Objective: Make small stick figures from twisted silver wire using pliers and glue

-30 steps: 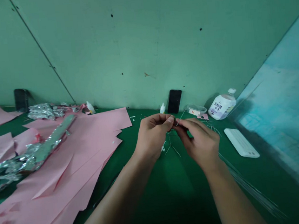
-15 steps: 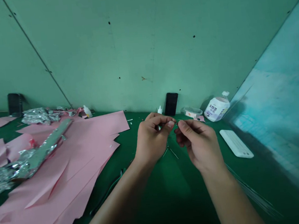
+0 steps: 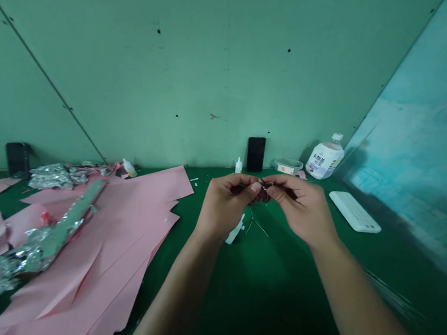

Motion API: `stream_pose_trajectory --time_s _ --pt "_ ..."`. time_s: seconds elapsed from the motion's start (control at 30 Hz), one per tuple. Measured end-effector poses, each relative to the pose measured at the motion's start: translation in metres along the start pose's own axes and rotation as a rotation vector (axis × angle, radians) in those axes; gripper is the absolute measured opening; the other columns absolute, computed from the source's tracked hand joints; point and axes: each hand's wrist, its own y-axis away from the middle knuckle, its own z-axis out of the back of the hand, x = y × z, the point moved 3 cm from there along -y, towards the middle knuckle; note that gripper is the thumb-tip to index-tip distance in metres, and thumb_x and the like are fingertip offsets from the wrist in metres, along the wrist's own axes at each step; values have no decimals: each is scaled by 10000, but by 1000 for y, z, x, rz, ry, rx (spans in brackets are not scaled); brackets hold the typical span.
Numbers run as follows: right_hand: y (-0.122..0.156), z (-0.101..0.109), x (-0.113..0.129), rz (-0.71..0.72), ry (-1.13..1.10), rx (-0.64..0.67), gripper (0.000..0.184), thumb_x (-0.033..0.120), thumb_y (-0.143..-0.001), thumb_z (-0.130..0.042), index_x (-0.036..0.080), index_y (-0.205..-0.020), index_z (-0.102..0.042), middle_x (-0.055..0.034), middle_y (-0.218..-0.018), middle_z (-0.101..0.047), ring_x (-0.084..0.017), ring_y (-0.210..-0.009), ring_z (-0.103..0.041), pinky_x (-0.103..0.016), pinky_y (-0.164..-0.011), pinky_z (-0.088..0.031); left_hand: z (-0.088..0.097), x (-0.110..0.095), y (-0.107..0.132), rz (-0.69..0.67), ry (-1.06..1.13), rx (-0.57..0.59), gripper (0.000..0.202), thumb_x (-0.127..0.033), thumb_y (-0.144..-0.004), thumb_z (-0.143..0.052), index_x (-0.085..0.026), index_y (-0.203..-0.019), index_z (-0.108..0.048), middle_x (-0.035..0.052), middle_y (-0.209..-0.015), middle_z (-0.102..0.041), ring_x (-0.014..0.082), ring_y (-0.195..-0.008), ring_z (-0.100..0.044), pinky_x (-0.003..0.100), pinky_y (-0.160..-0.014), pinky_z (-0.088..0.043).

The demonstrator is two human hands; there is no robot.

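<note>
My left hand [image 3: 232, 201] pinches a thin wire piece [image 3: 256, 223] between thumb and forefinger. From the other side, my right hand [image 3: 300, 202] also has thumb and fingertips closed on the wire. The two hands meet fingertip to fingertip above the green table. Below them the wire shows as a thin stem that forks into two legs. A small loop of wire shows between the fingertips; the rest of it is hidden by the fingers. Under my left wrist lies a white glue bottle [image 3: 235, 230], partly covered.
Pink paper sheets [image 3: 122, 224] and crumpled foil [image 3: 62, 175] spread over the left side. At the wall stand a black phone [image 3: 256, 154], a small bottle [image 3: 238, 165], a clear tub [image 3: 287, 165] and a drink bottle [image 3: 324, 159]. Right are a white slab-like device [image 3: 355, 211] and loose wires [image 3: 394, 293].
My right hand has moved slightly left, and its fingertips are now closer to my left hand's. A white bottle now shows under my left wrist. The view has shifted a little.
</note>
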Motion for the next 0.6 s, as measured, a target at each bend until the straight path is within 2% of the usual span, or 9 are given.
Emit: stream_pose_trajectory --time_s 0.1,0.23,0.33,0.43,0.6 --pt "-1 2 -5 -40 -89 44 121 266 -852 -667 226 -955 -717 -24 -809 -731 -171 -706 -700 -358 -664 -612 0 1 -1 13 0 54 114 -267 -785 -708 -161 -752 -731 28 -681 -672 113 -619 -553 250 -597 -438" --pt "-2 -1 -7 -74 -197 66 168 257 -791 -730 216 -950 -693 -21 -830 -723 -164 -742 -702 -331 -674 -610 0 -1 0 28 -15 59 114 -272 -775 -713 -169 -728 -731 27 -676 -668 111 -599 -541 247 -572 -427" --pt "-1 -4 -5 -73 -174 19 166 209 -745 -761 211 -890 -681 1 -767 -704 -150 -693 -688 -301 -632 -597 0 -3 0 20 -39 61 135 -264 -787 -695 -168 -695 -720 29 -673 -664 109 -590 -533 252 -582 -437" --pt "0 -4 -2 -26 -132 -48 82 174 -783 -709 207 -854 -682 12 -717 -685 -136 -645 -670 -286 -604 -580 -1 -4 1 12 -79 81 138 -255 -805 -673 -163 -715 -725 36 -694 -672 109 -603 -530 249 -581 -432" --pt "3 -3 0 78 -96 -124 49 168 -804 -687 211 -828 -686 0 -795 -670 -129 -671 -643 -282 -605 -548 0 -2 0 -28 -65 63 91 -221 -791 -691 -166 -722 -711 31 -726 -692 106 -624 -553 245 -607 -448"
